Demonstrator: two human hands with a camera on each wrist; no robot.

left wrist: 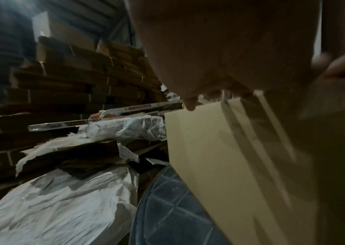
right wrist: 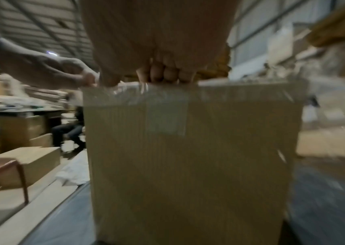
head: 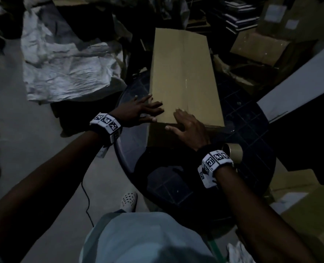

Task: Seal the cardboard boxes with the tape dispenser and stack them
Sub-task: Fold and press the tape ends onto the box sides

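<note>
A dim storeroom seen from above. A long cardboard box lies on a dark round table, its length running away from the person, its top flaps closed. The left hand lies flat on the near left corner of the box top, fingers straight and spread. The right hand rests on the near edge, just right of the left hand, its fingers bent over the edge onto the top; the right wrist view shows its fingertips at that edge, above a strip of clear tape on the near end face. A roll of tape stands on the table near the right wrist. Crumpled white sheeting lies on the floor at far left.
</note>
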